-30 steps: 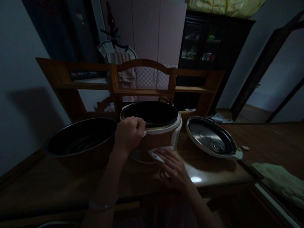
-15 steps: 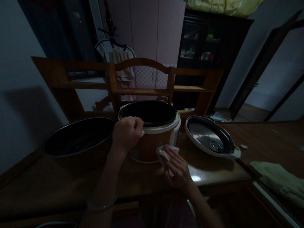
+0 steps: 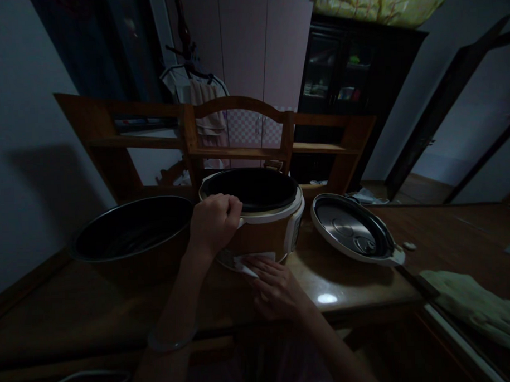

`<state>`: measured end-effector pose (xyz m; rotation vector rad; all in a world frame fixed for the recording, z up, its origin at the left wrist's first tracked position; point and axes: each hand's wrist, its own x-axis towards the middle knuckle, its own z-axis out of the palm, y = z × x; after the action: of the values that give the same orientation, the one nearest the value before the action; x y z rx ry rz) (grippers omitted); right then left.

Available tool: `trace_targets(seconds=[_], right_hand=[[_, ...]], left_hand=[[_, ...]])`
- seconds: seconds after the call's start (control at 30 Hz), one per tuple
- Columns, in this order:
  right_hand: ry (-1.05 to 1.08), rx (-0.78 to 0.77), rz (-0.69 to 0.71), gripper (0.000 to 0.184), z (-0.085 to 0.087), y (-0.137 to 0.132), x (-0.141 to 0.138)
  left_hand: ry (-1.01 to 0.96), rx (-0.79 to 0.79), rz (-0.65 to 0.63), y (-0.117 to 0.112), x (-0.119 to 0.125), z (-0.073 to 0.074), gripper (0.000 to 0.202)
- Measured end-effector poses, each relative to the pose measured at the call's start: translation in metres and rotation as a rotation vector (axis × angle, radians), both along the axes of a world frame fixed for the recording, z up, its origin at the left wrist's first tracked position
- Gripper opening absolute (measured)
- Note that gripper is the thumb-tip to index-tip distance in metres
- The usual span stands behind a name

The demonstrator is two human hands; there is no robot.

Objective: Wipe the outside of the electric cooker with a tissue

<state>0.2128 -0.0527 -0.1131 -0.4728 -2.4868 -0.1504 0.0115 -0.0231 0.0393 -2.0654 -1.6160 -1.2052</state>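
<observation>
In the middle of the desk stands a rice cooker (image 3: pixel 262 235) with a white rim and brownish body, its lid off and its inside dark. My left hand (image 3: pixel 215 223) is closed at the cooker's left front rim, the fingertips hidden behind the knuckles. Against the lower front of the cooker, my right hand (image 3: pixel 277 285) presses a folded white tissue (image 3: pixel 245 265), fingers laid together over it. A dark inner pot (image 3: pixel 132 255) sits open to the left. On the right lies the detached lid (image 3: pixel 344 227), its metal underside facing up.
Behind the cooker rises a wooden shelf frame (image 3: pixel 241 152) along the desk's back. A pale green cloth (image 3: pixel 472 300) lies at the lower right. A small white object (image 3: pixel 409 246) is beside the lid. The desk's front edge runs beneath my forearms.
My right hand has slid left with the tissue, from the cooker's lower right front to its lower middle. My left hand stays at the rim.
</observation>
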Motion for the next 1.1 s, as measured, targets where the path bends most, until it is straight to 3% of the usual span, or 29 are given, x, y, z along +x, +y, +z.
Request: trace_targets(seconds=[0.27,0.63,0.9,1.1], right_hand=[[-0.029,-0.069,0.016,0.056,-0.001,-0.003,-0.013],[-0.023,-0.108,0.012,0.057,-0.004,-0.003,0.002],[0.255,0.103,-0.016,0.05,0.002,-0.01,0.028],[0.358,0.129,-0.066,0.046,0.003,-0.019,0.049]], left_hand=[[-0.001,0.003,-0.002,0.0,0.0,0.0,0.043],[-0.007,-0.006,-0.014,0.0,0.0,0.0,0.044],[0.001,-0.019,0.005,-0.001,0.0,0.001,0.044],[-0.009,-0.005,-0.017,-0.001,0.0,0.0,0.043]])
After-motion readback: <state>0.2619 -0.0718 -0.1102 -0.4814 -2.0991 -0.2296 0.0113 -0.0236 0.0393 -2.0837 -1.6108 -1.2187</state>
